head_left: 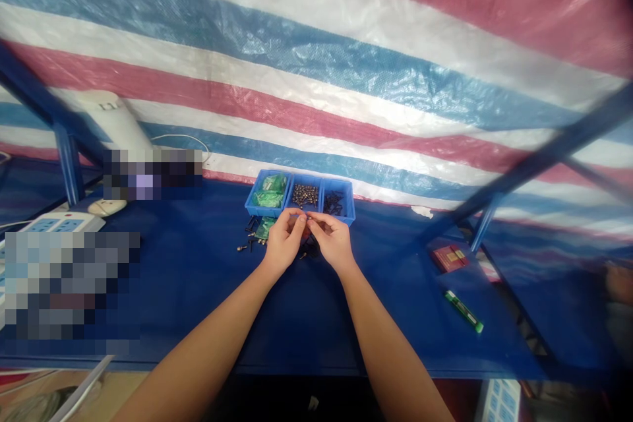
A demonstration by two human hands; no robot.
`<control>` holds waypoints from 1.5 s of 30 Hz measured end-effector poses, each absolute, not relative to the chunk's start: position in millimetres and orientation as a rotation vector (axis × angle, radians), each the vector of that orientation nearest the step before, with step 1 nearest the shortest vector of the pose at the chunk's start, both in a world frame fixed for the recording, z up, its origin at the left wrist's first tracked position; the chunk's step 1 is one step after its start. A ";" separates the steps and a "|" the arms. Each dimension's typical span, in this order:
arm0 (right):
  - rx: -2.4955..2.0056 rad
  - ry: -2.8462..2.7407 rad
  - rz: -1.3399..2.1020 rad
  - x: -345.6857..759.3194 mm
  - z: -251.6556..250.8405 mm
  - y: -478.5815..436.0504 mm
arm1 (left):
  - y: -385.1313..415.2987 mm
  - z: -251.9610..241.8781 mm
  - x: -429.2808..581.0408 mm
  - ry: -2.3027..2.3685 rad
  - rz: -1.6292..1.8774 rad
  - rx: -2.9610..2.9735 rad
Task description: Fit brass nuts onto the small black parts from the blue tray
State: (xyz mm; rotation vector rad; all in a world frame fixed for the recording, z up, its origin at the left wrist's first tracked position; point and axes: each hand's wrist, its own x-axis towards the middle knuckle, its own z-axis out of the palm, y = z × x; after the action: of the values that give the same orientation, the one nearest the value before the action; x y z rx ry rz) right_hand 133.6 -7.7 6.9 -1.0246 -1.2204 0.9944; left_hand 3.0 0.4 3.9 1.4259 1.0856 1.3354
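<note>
My left hand (284,242) and my right hand (333,241) meet above the blue table top (198,277), their fingertips pinching a small dark part (306,218) that is too small to identify. Just behind them stands a blue three-compartment plastic tray (262,201), holding green bagged items, brass-coloured fasteners and black screws from left to right. Loose screws (250,237) and a green packet (266,228) lie left of my hands. A small dark pile (309,249) sits just below my fingers, partly hidden by them.
A striped red, white and blue tarp (316,79) hangs behind the table, with blue metal frame bars (544,151) on both sides. A white power strip (59,222) and a blurred object are at left. A red packet (449,258) and a green lighter (463,311) lie at right.
</note>
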 end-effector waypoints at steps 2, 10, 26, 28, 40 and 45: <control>-1.028 -1.214 0.986 134.7 5.8 -6.7 | 0.5 3.6 4.5 1.052 1.335 1.408; -1.012 -1.253 0.988 132.6 5.8 -8.5 | 0.2 5.3 1.1 1.244 1.338 1.580; -0.985 -1.235 1.111 130.3 12.7 -9.4 | 0.1 6.3 1.1 1.276 1.312 1.616; -1.004 -1.227 1.124 131.5 12.3 -8.5 | -0.3 6.6 1.6 1.238 1.315 1.581; -1.023 -1.190 1.207 132.2 12.6 -8.3 | -1.1 5.9 2.4 1.224 1.322 1.564; -1.052 -1.111 1.233 132.5 10.4 -6.8 | -1.5 4.6 1.8 1.340 1.388 1.510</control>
State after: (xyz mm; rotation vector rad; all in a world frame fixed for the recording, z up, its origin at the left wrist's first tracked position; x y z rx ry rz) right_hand 132.5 -6.8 10.4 -1.0522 -1.1106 1.2332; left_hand 1.8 -1.5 4.6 1.5097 1.3404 1.3878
